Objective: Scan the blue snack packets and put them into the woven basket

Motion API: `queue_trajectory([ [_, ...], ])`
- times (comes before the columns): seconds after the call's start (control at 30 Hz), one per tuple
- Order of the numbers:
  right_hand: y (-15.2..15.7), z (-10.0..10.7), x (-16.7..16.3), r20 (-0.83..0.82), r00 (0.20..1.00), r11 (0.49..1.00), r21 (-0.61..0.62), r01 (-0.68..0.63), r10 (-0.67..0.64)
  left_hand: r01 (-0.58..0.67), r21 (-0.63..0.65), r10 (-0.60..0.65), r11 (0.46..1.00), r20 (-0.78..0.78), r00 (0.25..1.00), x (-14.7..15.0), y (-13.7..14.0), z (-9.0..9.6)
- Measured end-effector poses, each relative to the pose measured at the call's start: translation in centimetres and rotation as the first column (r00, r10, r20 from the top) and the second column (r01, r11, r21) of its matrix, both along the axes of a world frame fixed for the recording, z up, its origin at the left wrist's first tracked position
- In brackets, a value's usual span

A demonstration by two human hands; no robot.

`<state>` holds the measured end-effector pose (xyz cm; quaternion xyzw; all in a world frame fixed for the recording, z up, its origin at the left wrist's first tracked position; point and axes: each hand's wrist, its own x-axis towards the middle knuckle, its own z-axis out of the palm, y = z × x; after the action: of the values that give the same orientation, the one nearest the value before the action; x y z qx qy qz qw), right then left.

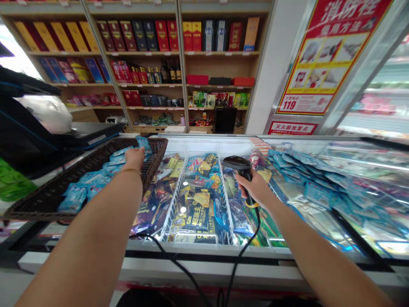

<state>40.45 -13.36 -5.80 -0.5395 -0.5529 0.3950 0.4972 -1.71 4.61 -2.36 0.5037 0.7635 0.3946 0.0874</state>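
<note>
My right hand [255, 186] is closed round the handle of a black barcode scanner [238, 163], held above the middle of a chest freezer [204, 141]. The scanner's cable hangs down toward me. Over at the left, my left hand [134, 157] reaches across a dark brown wicker basket [35, 204] and pinches a small blue packet [143, 144] near the basket's far end. More blue packets [96, 179] lie in the basket beneath my forearm. On the freezer's glass to the right sits a spread pile of similar blue packets [313, 175].
Wire dividers [177, 192] split the freezer, where bagged frozen goods [201, 209] lie. A black checkout machine [25, 123] and a white plastic bag [47, 113] stand at left. Shelves of boxed bottles [137, 36] line the back wall. The black cable [238, 260] crosses the freezer's front edge.
</note>
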Motion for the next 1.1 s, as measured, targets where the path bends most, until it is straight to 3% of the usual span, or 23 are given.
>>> queue_trajectory([
  [0.1, -0.1, 0.2, -0.1, 0.008, 1.000, 1.000, 0.008, 0.007, -0.007, -0.131, 0.168, 0.085, 0.977, 0.253, 0.964, 0.6, -0.4, 0.6],
  [0.23, -0.2, 0.5, -0.2, 0.028, 0.999, 1.000, 0.018, 0.018, -0.018, -0.034, 0.361, -0.123, 0.932, 0.404, 0.907, 3.1, -0.9, 2.5],
  [0.37, -0.4, 0.9, -0.4, 0.020, 1.000, 0.999, 0.041, 0.016, -0.017, -0.020, 0.449, -0.266, 0.893, 0.564, 0.782, 7.7, -2.3, 5.1],
  [0.43, -0.6, 1.1, -0.5, 0.028, 0.999, 0.998, 0.053, 0.027, -0.028, 0.014, 0.454, -0.357, 0.891, 0.680, 0.640, 10.4, -3.2, 6.0],
  [0.5, -0.8, 1.3, -0.5, 0.039, 0.999, 0.998, 0.063, 0.032, -0.034, 0.084, 0.437, -0.427, 0.895, 0.790, 0.439, 13.1, -3.9, 6.3],
  [0.6, -0.9, 1.5, -0.5, 0.054, 0.998, 0.997, 0.078, 0.028, -0.033, 0.108, 0.374, -0.388, 0.921, 0.905, 0.175, 16.9, -4.5, 5.4],
  [0.67, -0.9, 1.5, -0.5, 0.063, 0.998, 0.996, 0.081, 0.023, -0.028, 0.064, 0.331, -0.335, 0.942, 0.938, 0.087, 19.2, -4.8, 3.9],
  [0.77, -0.9, 1.5, -0.4, 0.066, 0.998, 0.997, 0.081, 0.012, -0.017, 0.028, 0.333, -0.334, 0.943, 0.940, 0.070, 22.0, -5.4, 0.6],
  [0.9, -0.8, 1.4, -0.5, 0.110, 0.994, 0.997, 0.079, 0.014, -0.022, 0.061, 0.402, -0.407, 0.913, 0.904, 0.133, 24.0, -6.0, -3.2],
  [1.1, -1.0, 1.2, -0.8, 0.105, 0.994, 0.997, 0.073, 0.006, -0.014, 0.130, 0.447, -0.462, 0.885, 0.879, 0.121, 23.5, -5.8, -4.9],
])
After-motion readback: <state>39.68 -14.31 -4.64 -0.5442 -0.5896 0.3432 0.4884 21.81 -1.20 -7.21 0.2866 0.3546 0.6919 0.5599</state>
